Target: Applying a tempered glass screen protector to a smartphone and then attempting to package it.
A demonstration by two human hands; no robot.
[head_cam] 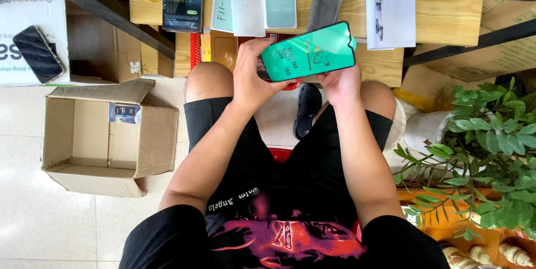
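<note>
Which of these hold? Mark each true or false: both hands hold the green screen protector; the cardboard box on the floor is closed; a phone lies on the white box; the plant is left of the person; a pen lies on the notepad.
1. Both the left hand and the right hand hold the green screen protector. True.
2. The cardboard box is closed. False: its flaps are open.
3. A phone lies on the white box. True.
4. The plant is on the person's left. False: it is on their right.
5. A pen lies on the notepad. True.
</note>
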